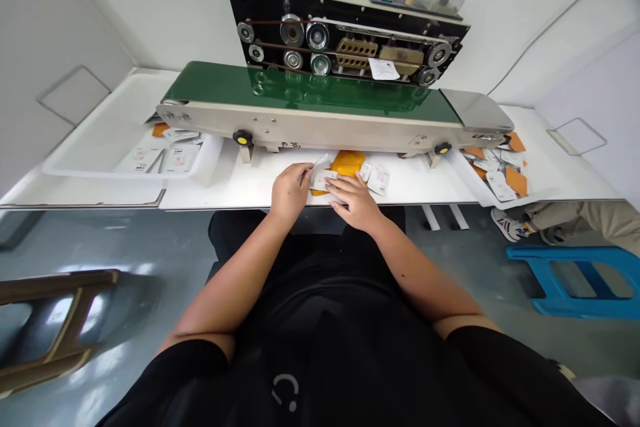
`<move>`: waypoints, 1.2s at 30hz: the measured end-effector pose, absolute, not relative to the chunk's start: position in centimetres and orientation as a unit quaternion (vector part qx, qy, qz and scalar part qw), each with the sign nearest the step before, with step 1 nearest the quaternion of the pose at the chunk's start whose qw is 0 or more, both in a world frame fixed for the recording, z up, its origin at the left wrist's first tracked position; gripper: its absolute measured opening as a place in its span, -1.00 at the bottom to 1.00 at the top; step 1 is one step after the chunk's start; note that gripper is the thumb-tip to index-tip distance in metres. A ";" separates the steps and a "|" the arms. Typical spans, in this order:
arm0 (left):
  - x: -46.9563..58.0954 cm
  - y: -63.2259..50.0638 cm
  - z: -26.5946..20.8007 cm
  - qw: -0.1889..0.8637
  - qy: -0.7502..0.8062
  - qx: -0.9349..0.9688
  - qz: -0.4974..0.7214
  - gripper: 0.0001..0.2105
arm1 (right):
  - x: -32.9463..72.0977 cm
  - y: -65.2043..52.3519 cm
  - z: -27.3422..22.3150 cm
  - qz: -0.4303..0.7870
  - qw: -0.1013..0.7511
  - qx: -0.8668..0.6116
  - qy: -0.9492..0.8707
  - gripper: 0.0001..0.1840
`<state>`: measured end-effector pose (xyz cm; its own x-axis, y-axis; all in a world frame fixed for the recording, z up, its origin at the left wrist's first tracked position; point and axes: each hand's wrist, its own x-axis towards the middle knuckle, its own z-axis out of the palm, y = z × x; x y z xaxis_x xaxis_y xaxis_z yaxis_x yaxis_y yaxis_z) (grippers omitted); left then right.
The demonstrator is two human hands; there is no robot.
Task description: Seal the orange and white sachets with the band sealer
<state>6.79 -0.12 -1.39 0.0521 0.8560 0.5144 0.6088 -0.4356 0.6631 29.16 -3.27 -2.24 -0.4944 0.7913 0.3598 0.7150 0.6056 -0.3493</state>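
Left hand [291,193] pinches the left end of a white packet [321,180]; right hand [357,203] lies on it, fingers spread. Packet sits near the tabletop [225,190] front edge, orange packet [349,161] just behind. Narrow strip before conveyor [300,125]; gaps either side reach left bin [213,163] and right bin [465,180].

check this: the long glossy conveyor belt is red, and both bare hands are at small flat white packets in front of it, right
The conveyor belt is green, not red, as the head view shows; the left hand and right hand are at the white packets.
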 end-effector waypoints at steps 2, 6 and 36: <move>6.5 0.1 -1.6 0.128 0.505 0.694 0.497 -0.79 | 29.1 -3.3 -2.4 0.071 0.252 -0.440 -0.859 -0.55; 6.3 0.3 -1.7 0.126 0.510 0.680 0.511 -0.80 | 29.1 -3.3 -2.8 0.064 0.295 -0.432 -0.850 -0.58; 4.9 -2.4 -2.8 0.094 0.403 0.729 0.545 -0.76 | 26.3 -4.5 -0.3 0.339 0.496 -0.498 -0.626 -0.45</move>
<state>4.94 -2.37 -2.83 0.0815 0.6896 0.7196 0.4848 -0.6582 0.5759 26.35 -4.50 -0.32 -0.0133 0.9591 0.2827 0.2869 0.2745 -0.9178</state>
